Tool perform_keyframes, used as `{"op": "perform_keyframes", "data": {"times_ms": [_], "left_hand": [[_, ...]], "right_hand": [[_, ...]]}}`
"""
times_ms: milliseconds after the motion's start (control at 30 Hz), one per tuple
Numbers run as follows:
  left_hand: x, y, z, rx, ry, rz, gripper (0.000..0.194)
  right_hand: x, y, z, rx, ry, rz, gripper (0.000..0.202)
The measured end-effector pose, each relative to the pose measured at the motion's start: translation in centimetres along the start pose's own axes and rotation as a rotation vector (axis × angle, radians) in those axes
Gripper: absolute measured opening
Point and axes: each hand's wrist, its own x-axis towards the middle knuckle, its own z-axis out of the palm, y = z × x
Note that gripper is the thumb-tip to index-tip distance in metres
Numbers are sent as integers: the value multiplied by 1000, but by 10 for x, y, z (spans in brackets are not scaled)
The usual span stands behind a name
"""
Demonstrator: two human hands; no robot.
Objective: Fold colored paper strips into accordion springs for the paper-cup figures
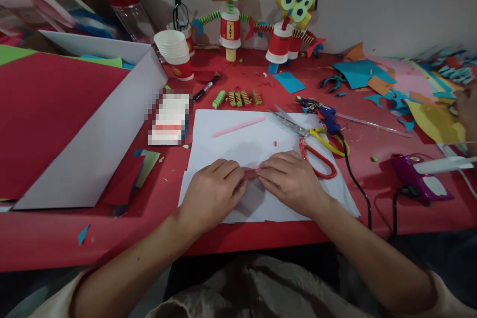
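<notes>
Between my two hands a narrow pink strip (pixel 251 169) is stretched low over white paper (pixel 208 146). My left hand (pixel 218 186) pinches its left end, and my right hand (pixel 290 179) pinches the right end; the fingertips partly hide it. Another pink strip (pixel 238 127) lies slanted on the paper above my hands. Beside my right hand, scissors (pixel 306 132) with yellow and red handles lie with their blades slightly apart. A tiny red scrap (pixel 275 143) sits on the paper. Several folded green paper springs (pixel 238 99) lie behind the sheet.
Paper-cup figures (pixel 230 30) stand at the back. Stacked cups (pixel 173 53) and a black marker (pixel 206 87) are left of them. A large box (pixel 126 89) holds coloured paper at left. A glue gun (pixel 330 119) with a black cord, a purple device (pixel 421 179) and paper scraps occupy the right.
</notes>
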Motion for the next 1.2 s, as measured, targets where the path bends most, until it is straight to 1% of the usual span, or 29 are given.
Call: {"op": "perform_keyframes", "data": {"times_ms": [67,167,233,367,533,700,833,967,1100,1200], "left_hand": [[0,2,-1,34,-5,15,16],[0,4,-1,121,-34,88,16],[2,5,-1,136,-32,86,15],[4,6,4,28,20,-33,14],[4,7,10,-89,65,-146,12],[4,6,11,-195,69,-239,10],[5,6,12,-274,48,-324,12],[7,5,11,-329,29,-364,12],[6,5,9,-354,26,-346,12],[6,7,8,-293,35,-302,10]], "right_hand": [[1,0,1,16,8,9,21],[1,0,1,22,4,16,22],[1,-1,1,35,-3,34,21],[0,0,4,127,-13,121,21],[0,0,12,349,96,302,14],[3,-4,13,361,150,410,5],[5,-5,12,365,134,448,3],[6,-3,10,390,116,471,3],[4,-1,8,443,104,456,2],[1,0,10,454,121,428,3]]}}
